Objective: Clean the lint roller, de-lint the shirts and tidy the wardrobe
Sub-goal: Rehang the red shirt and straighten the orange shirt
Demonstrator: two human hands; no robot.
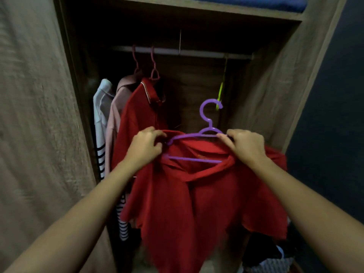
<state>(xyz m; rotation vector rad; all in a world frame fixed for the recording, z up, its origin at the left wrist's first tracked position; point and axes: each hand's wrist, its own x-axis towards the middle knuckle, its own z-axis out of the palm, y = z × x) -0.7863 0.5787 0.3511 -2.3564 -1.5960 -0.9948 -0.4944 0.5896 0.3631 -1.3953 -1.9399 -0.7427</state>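
— Grip status?
— Both clenched. My left hand (146, 146) pinches the red shirt (197, 203) over the left end of the purple hanger (197, 135); my right hand (246, 146) pinches its right side.
— Position?
— Shirt at six o'clock, hanger hook free, below the rail (197, 53) at twelve; hung shirts (137, 115) at ten.

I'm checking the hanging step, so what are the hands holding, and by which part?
The left hand pinches the collar of the red shirt beside the left arm of the purple hanger; the right hand pinches the hanger's right arm.
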